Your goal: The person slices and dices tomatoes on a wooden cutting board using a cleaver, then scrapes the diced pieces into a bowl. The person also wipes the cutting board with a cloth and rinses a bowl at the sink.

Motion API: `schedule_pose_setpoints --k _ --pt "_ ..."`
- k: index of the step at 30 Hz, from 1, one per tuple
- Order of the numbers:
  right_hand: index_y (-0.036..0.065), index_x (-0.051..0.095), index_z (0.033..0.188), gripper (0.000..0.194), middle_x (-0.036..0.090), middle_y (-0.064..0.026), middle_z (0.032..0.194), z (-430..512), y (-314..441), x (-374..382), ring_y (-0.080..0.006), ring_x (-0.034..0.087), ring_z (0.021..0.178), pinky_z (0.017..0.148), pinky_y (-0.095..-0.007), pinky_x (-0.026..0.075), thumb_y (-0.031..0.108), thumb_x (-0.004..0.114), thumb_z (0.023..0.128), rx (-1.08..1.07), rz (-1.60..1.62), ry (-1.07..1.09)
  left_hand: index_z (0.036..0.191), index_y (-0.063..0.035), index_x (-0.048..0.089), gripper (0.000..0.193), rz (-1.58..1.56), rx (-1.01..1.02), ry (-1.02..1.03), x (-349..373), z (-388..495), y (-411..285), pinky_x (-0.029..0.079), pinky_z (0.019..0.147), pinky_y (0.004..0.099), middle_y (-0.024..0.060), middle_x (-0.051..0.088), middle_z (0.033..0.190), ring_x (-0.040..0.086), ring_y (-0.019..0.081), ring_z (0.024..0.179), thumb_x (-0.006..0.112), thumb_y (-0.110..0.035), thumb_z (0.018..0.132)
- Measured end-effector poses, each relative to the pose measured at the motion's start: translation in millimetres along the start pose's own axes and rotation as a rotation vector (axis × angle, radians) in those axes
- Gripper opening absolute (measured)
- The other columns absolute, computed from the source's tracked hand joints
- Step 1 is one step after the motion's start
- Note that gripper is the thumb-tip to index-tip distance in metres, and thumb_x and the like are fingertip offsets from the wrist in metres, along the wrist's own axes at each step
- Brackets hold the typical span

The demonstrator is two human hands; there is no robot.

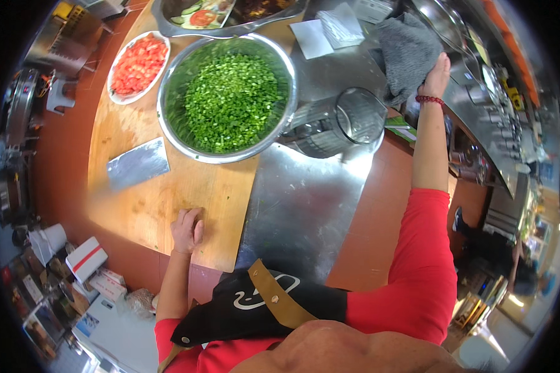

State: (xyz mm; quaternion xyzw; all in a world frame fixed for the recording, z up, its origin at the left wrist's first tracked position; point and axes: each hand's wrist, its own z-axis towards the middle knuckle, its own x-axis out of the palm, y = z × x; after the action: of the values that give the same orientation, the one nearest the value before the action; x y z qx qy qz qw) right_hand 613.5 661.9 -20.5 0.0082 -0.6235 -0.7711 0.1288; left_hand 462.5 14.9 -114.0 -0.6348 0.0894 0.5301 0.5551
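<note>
My left hand [186,231] rests near the front edge of a wooden cutting board [210,196], fingers loosely curled with nothing visible in them. Ahead of it on the board lies a cleaver [139,164], its wide blade turned away and its handle blurred. My right hand [435,78] is stretched far out to the right, gripping the edge of a dark grey cloth [407,51]; the cloth partly hides the fingers. Chopped green onions [231,102] fill much of a large steel bowl [164,112]. Left of the bowl, diced tomatoes [140,65] heap on a white oval plate [112,91].
A clear ribbed pitcher [324,126] lies on its side on the steel table [303,200]. White papers [329,32] and a metal tray with compartments of food [168,25] stand farther back. A person in dark clothing [490,256] is off to the right.
</note>
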Motion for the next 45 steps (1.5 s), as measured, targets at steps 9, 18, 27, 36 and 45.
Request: schedule_pose_setpoints --k 9,18,27,36,45 --pt "0.001 0.054 0.114 0.034 0.058 -0.0093 0.108 -127 186 -28 -0.0170 0.055 0.100 0.088 -0.0320 0.044 0.028 0.039 0.100 -0.106 0.045 0.148 0.103 -0.0040 0.061 0.025 -0.142 0.007 -0.054 -3 -6 6 0.042 0.053 0.0322 0.0097 0.054 0.080 0.053 0.0219 0.060 0.054 -0.023 0.088" --pt "0.001 0.050 0.123 0.034 0.050 -0.0149 0.132 -487 204 68 -0.0231 0.045 0.122 0.104 -0.0370 0.032 0.022 0.046 0.096 0.111 -0.221 0.513 0.142 -0.0055 0.029 0.056 -1.514 -0.037 -0.138 -22 23 -101 0.033 0.104 0.0400 0.0170 0.039 0.139 0.037 0.0263 0.130 0.032 -0.040 0.098" --pt "0.003 0.056 0.111 0.028 0.057 -0.0143 0.111 -639 140 179 -0.0318 0.054 0.099 0.085 -0.0396 0.043 0.019 0.057 0.087 -0.277 -0.553 0.505 0.146 -0.0128 0.023 0.056 -1.933 -0.209 0.441 -111 -76 -56 0.025 0.112 0.0399 0.0112 0.026 0.149 0.029 0.0239 0.135 0.035 -0.041 0.099" --pt "0.000 0.058 0.095 0.016 0.061 -0.0129 0.095 -579 113 130 -0.0309 0.059 0.083 0.075 -0.0379 0.048 0.010 0.059 0.082 -0.273 -0.615 0.322 0.131 -0.0002 0.047 0.046 -0.959 -0.089 0.193 -143 -59 38 0.032 0.105 0.0361 0.0153 0.049 0.134 0.043 0.0249 0.126 0.043 -0.031 0.097" --pt "0.022 0.051 0.132 0.052 0.038 -0.0183 0.138 -594 27 152 -0.0398 0.042 0.118 0.099 -0.0438 0.037 0.033 0.065 0.082 -0.180 -1.296 0.273 0.114 -0.0063 0.054 0.042 0.563 0.086 0.144 -201 12 215 0.042 0.087 0.0440 0.0154 0.056 0.113 0.050 0.0328 0.106 0.063 -0.007 0.073"
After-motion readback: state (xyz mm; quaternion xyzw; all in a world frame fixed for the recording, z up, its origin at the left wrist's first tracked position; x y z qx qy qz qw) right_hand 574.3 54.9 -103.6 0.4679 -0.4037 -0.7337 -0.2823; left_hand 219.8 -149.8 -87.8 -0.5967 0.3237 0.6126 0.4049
